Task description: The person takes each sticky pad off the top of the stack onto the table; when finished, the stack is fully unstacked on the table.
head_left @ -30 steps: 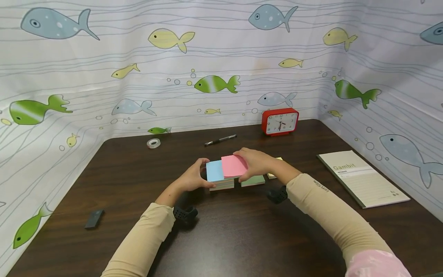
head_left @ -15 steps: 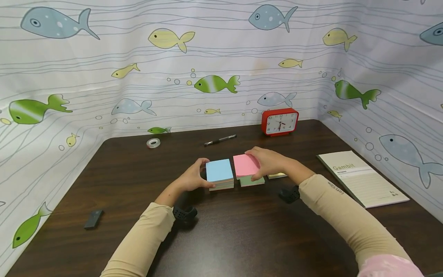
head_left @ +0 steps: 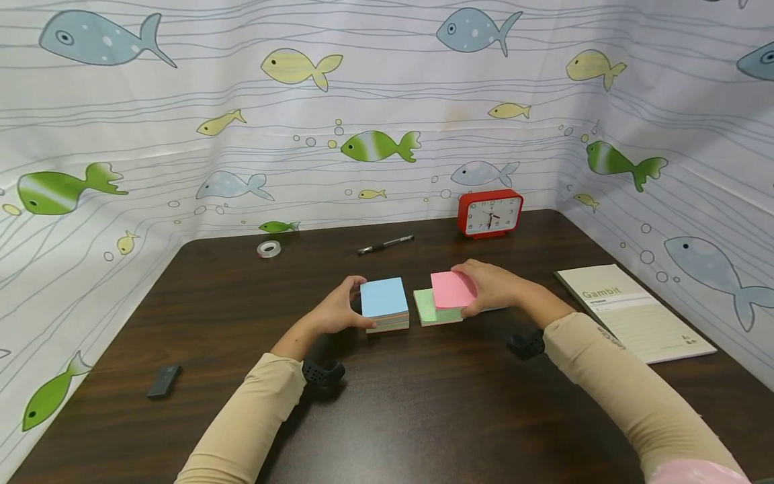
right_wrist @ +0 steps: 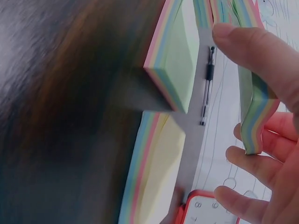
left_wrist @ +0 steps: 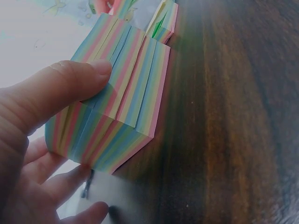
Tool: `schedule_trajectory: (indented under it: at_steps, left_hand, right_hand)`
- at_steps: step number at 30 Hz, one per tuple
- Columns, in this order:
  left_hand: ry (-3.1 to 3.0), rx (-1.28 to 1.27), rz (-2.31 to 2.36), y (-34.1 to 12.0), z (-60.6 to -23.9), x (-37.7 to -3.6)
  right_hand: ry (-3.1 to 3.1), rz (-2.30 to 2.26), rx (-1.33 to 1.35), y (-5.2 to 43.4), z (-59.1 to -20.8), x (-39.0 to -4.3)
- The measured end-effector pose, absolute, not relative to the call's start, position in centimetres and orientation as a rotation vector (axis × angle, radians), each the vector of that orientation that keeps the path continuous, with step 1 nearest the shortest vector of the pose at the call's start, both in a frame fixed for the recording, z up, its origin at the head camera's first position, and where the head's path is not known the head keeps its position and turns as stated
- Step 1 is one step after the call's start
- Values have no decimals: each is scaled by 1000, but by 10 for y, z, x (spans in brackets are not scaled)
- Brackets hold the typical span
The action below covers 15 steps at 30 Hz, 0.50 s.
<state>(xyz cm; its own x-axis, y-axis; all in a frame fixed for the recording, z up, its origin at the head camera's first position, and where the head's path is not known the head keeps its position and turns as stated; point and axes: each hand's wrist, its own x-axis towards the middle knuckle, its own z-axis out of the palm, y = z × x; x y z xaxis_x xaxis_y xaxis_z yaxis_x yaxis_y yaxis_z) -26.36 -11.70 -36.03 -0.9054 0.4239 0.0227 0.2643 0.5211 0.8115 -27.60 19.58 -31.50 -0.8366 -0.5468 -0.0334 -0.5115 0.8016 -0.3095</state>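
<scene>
My left hand [head_left: 334, 312] holds a thick stack of sticky notes [head_left: 385, 297] with a blue top sheet, standing on the table. In the left wrist view its thumb lies on the stack's striped side [left_wrist: 126, 79]. My right hand [head_left: 497, 288] pinches a thinner sticky note pad with a pink top [head_left: 452, 290] between thumb and fingers. That pad is held raised over a green-topped pad [head_left: 426, 307], which lies just right of the blue stack. A yellow-topped pad [right_wrist: 159, 172] lies beyond the green one in the right wrist view, mostly hidden by my right hand in the head view.
A pen [head_left: 385, 245] and a tape roll [head_left: 269, 249] lie toward the back. The red clock [head_left: 490, 213] stands at the back right. A notebook [head_left: 635, 312] lies at the right, and a small dark block [head_left: 164, 382] at the left.
My right hand has moved right with the pink-topped pad, from over the blue stack to over the green pad. The blue top and part of the green pad are now uncovered. My left hand stays put.
</scene>
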Motion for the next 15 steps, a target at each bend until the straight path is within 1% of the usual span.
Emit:
schedule_trajectory:
  at_steps: [15]
  left_hand:
    - [2573,599,1309,-119,-360,-265]
  right_hand:
    - [2933,-432,-724,233,-315,-274]
